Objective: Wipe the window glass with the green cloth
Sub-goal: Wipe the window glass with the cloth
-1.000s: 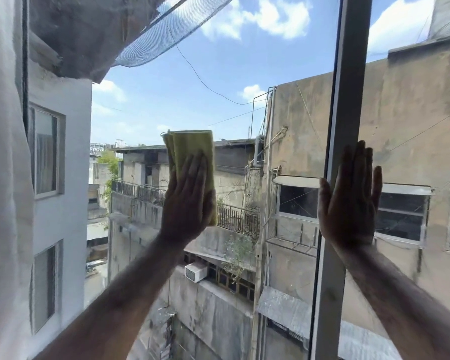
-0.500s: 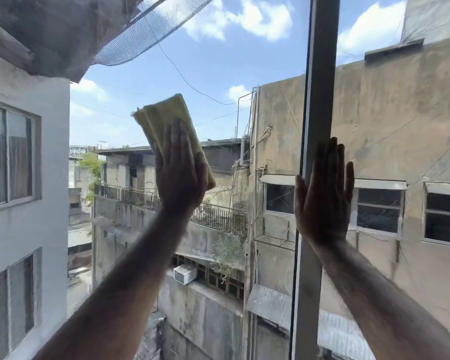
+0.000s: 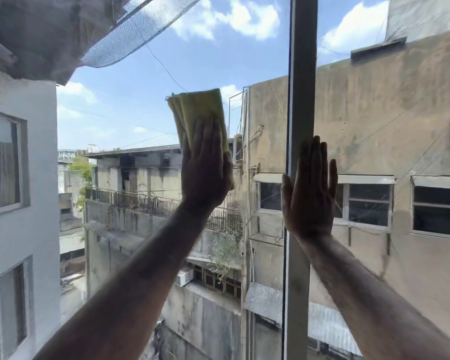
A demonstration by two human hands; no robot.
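A folded yellow-green cloth [image 3: 198, 110] lies flat against the window glass [image 3: 130, 120], a little left of centre. My left hand [image 3: 205, 165] presses the cloth to the pane with its fingers stretched upward, covering the cloth's lower half. My right hand [image 3: 309, 188] rests flat and open on the grey vertical window frame [image 3: 300, 61], fingers together and pointing up, with nothing in it. Both forearms reach up from the bottom of the view.
Beyond the glass stand concrete buildings, a white building [image 3: 21, 165] at the left and a stained wall [image 3: 387, 120] at the right. A second pane [image 3: 374, 29] lies right of the frame. Netting [image 3: 130, 35] hangs at the top left.
My left hand has slid the cloth to the right across the pane, toward the frame, and turned it more upright. My right hand has stayed on the frame.
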